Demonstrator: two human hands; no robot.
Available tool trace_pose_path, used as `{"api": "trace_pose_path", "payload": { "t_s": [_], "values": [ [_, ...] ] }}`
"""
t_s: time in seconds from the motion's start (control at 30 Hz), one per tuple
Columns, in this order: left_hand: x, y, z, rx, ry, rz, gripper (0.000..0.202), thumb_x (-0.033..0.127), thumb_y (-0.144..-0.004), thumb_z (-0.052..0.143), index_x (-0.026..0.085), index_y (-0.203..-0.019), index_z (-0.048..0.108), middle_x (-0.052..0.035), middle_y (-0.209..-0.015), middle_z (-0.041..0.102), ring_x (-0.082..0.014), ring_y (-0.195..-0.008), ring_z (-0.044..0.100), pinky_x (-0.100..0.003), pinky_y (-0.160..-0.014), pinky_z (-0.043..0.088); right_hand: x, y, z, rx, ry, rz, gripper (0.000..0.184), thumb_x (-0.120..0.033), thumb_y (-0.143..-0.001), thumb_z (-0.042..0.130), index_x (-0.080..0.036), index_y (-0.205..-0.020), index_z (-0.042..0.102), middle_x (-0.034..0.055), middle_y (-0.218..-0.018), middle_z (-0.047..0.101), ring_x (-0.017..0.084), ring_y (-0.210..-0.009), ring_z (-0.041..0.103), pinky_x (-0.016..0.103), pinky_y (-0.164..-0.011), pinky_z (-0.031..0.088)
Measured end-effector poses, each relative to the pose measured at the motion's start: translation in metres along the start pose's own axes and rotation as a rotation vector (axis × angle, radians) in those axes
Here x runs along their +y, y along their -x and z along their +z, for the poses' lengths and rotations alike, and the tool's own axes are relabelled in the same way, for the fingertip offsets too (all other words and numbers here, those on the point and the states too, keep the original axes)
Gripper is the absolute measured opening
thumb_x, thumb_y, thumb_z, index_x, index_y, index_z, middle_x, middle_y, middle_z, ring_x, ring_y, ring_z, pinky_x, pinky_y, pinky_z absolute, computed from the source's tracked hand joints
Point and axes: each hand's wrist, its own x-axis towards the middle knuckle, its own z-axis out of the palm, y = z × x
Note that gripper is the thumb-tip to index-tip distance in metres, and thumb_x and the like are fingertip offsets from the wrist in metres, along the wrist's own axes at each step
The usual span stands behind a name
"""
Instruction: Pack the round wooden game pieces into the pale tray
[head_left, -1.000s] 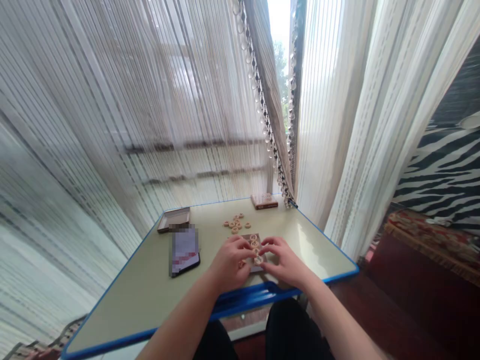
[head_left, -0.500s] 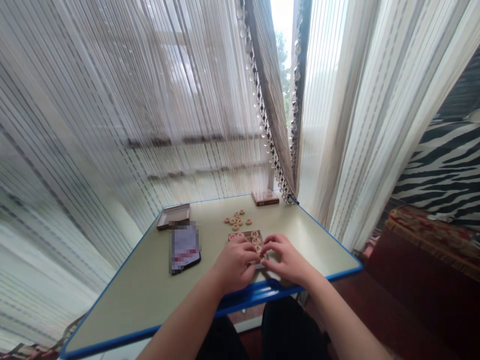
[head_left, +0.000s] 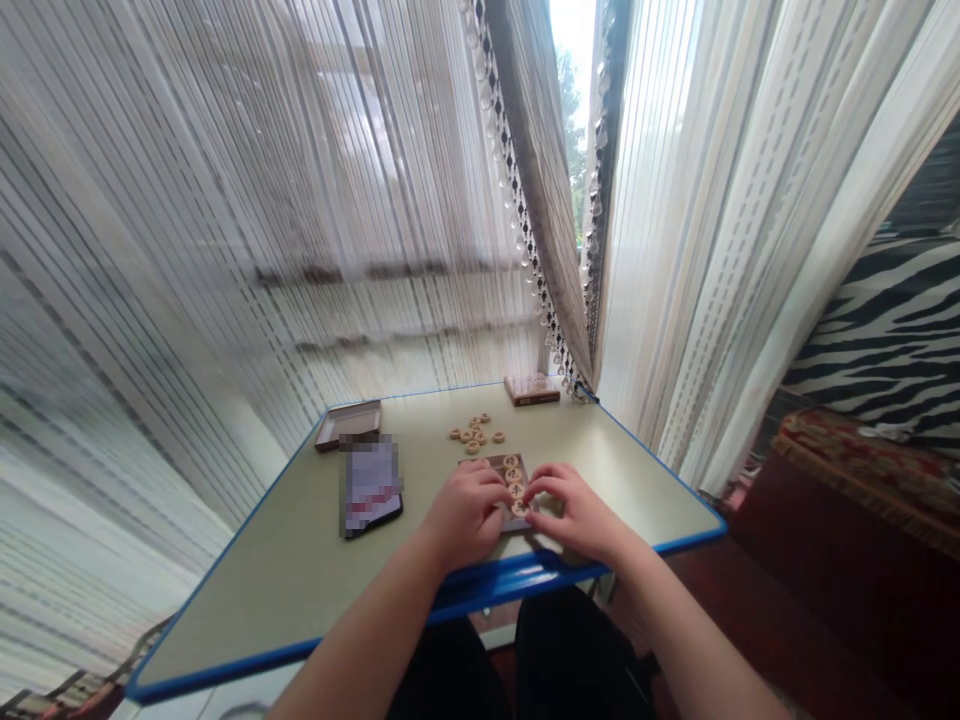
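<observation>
A shallow box (head_left: pixel 514 526) lies near the table's front edge. On its right side, round wooden Chinese chess pieces (head_left: pixel 513 474) with dark characters form a column. My right hand (head_left: pixel 574 510) is at the box's right side, thumb and index fingertips closed at the edge of the nearest Chinese chess piece (head_left: pixel 519 508). Over the left part of the box bends my left hand (head_left: pixel 466 508), covering what lies there. Its thumb is apart from its index finger, and I see nothing between them. Beyond the box, several loose pieces (head_left: pixel 475 436) are scattered.
Left of the box lies a phone (head_left: pixel 371 490) with a blurred screen. An open box lid or tray (head_left: pixel 352 425) is at the far left, and a closed flat box (head_left: pixel 532 389) at the back. The blue-edged table (head_left: pixel 285 570) stands before curtains (head_left: pixel 360 200).
My left hand has shifted slightly left and my right hand slightly right, leaving more of the nearest piece in the column showing. The view has tilted a little.
</observation>
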Motion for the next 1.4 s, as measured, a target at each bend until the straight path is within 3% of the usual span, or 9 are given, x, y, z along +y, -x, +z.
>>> {"api": "trace_pose_path", "payload": {
  "t_s": [0.2, 0.4, 0.57, 0.67, 0.8, 0.93, 1.03, 1.17, 1.4],
  "values": [
    [0.000, 0.001, 0.002, 0.061, 0.073, -0.064, 0.025, 0.006, -0.066, 0.045, 0.018, -0.069, 0.068, -0.0040, -0.073, 0.063, -0.0168, -0.077, 0.054, -0.032, -0.079, 0.042, 0.001, 0.002, 0.002, 0.029, -0.024, -0.009, 0.014, -0.027, -0.072, 0.063, -0.022, -0.085, 0.066, 0.0058, -0.096, 0.056, 0.021, -0.099, 0.050, 0.037, -0.091, 0.039],
    [-0.010, -0.010, -0.003, 0.328, 0.427, -0.509, 0.035, 0.014, -0.074, 0.044, 0.017, -0.106, 0.058, -0.0033, -0.084, 0.066, -0.0127, -0.069, 0.058, -0.025, -0.064, 0.047, 0.000, -0.009, -0.010, 0.331, -0.217, -0.084, 0.015, -0.026, -0.080, 0.053, -0.020, -0.093, 0.060, 0.0060, -0.094, 0.058, 0.017, -0.085, 0.054, 0.030, -0.073, 0.045],
    [-0.047, -0.035, -0.025, 0.436, 0.329, -0.596, 0.033, 0.015, -0.072, 0.048, 0.017, -0.103, 0.059, -0.0054, -0.089, 0.067, -0.0146, -0.078, 0.060, -0.025, -0.067, 0.047, -0.014, -0.063, -0.021, 0.234, -0.195, -0.084, 0.015, -0.022, -0.078, 0.053, -0.020, -0.091, 0.061, 0.0047, -0.094, 0.060, 0.015, -0.082, 0.055, 0.028, -0.070, 0.045],
    [-0.063, -0.053, -0.028, 0.450, 0.332, -0.650, 0.034, 0.008, -0.068, 0.047, 0.016, -0.097, 0.063, -0.0059, -0.087, 0.068, -0.0146, -0.078, 0.061, -0.028, -0.073, 0.048, -0.002, -0.104, -0.014, 0.151, -0.101, -0.071, 0.018, -0.016, -0.076, 0.052, -0.019, -0.090, 0.062, 0.0046, -0.093, 0.061, 0.014, -0.078, 0.055, 0.029, -0.071, 0.046],
    [-0.075, -0.073, -0.016, 0.381, 0.583, -0.828, 0.034, 0.006, -0.066, 0.048, 0.014, -0.096, 0.063, -0.0089, -0.094, 0.068, -0.0166, -0.078, 0.063, -0.028, -0.065, 0.050, 0.044, -0.135, 0.011, 0.102, 0.057, -0.095, 0.018, -0.015, -0.076, 0.054, -0.019, -0.089, 0.066, 0.0060, -0.092, 0.061, 0.017, -0.087, 0.055, 0.033, -0.082, 0.044],
    [-0.098, -0.074, 0.001, 0.345, 0.362, -0.716, 0.033, 0.006, -0.071, 0.044, 0.013, -0.094, 0.066, -0.0081, -0.092, 0.069, -0.0161, -0.086, 0.063, -0.030, -0.081, 0.049, 0.080, -0.137, 0.032, 0.026, 0.200, -0.138, 0.028, -0.022, -0.082, 0.051, -0.023, -0.106, 0.064, 0.0076, -0.104, 0.060, 0.019, -0.098, 0.053, 0.035, -0.090, 0.040],
    [-0.115, -0.062, 0.011, 0.148, 0.100, -0.648, 0.036, 0.005, -0.072, 0.042, 0.016, -0.093, 0.069, -0.0059, -0.097, 0.069, -0.0176, -0.095, 0.061, -0.030, -0.091, 0.044, 0.085, -0.134, 0.036, -0.067, 0.290, -0.190, 0.033, -0.025, -0.086, 0.045, -0.029, -0.115, 0.060, 0.0051, -0.112, 0.059, 0.019, -0.102, 0.051, 0.035, -0.092, 0.038],
    [-0.124, -0.052, 0.018, -0.111, 0.044, -0.487, 0.044, 0.001, -0.068, 0.042, 0.022, -0.094, 0.070, -0.0003, -0.099, 0.069, -0.0154, -0.094, 0.061, -0.026, -0.089, 0.045, 0.080, -0.135, 0.033, -0.156, 0.326, -0.178, 0.031, -0.030, -0.087, 0.044, -0.029, -0.112, 0.063, 0.0042, -0.111, 0.062, 0.019, -0.102, 0.052, 0.034, -0.094, 0.037],
    [-0.128, -0.054, 0.015, -0.090, -0.152, -0.445, 0.037, 0.010, -0.074, 0.046, 0.020, -0.101, 0.068, -0.0067, -0.096, 0.068, -0.0188, -0.091, 0.058, -0.031, -0.089, 0.043, 0.080, -0.136, 0.032, -0.142, 0.290, -0.151, 0.028, -0.030, -0.087, 0.045, -0.025, -0.102, 0.068, 0.0061, -0.105, 0.064, 0.019, -0.099, 0.053, 0.034, -0.091, 0.038]
  ]
}}
